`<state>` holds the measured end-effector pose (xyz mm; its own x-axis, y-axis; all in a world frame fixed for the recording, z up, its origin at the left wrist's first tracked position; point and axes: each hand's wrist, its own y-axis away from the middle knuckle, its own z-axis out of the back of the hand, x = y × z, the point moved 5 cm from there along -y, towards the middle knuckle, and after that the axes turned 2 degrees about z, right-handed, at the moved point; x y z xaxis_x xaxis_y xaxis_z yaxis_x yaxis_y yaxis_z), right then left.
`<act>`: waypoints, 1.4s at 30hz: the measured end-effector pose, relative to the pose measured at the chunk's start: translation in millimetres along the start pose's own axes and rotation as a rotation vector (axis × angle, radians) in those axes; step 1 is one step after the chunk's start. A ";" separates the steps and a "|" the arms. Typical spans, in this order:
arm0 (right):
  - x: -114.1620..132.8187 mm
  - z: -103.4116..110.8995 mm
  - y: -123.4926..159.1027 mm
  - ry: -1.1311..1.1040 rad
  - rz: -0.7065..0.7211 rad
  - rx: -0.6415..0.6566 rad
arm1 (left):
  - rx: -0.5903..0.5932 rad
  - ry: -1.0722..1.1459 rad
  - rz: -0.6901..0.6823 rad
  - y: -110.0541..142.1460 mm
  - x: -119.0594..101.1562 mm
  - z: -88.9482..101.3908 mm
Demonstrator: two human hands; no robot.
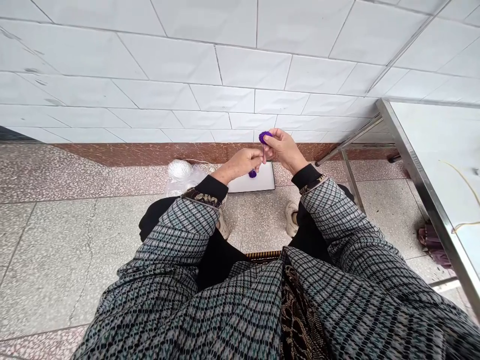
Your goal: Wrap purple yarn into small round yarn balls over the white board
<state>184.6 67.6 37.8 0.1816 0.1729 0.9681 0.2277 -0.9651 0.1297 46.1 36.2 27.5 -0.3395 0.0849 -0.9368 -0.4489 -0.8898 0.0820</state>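
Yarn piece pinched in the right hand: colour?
Deep purple; the yarn piece in the right hand shows best in the head view.

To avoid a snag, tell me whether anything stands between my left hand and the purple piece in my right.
Nothing visible blocks the left hand from the purple piece; the white tray lies on the floor.

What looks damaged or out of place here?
The floor has a jagged line, likely a crack, through the pale slab on the left. Also, a loose yellow cord trails across the table on the right.
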 end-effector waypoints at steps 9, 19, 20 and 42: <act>-10.4 -5.5 14.3 0.273 -0.268 0.427 | -0.122 -0.136 -0.011 10.2 -12.1 30.1; 3.4 7.3 -2.0 0.019 0.019 -0.001 | 0.081 -0.057 -0.008 8.1 -11.2 9.7; 0.5 9.2 -2.8 0.124 0.006 -0.011 | 0.106 -0.044 -0.019 9.6 -14.1 8.9; -11.3 2.8 13.2 0.392 -0.219 0.521 | 0.098 0.022 -0.050 11.2 -14.2 22.6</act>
<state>188.2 53.4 28.0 -0.2584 0.1744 0.9502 0.6679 -0.6784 0.3061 27.2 35.2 49.4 -0.2971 0.1178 -0.9475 -0.5436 -0.8367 0.0664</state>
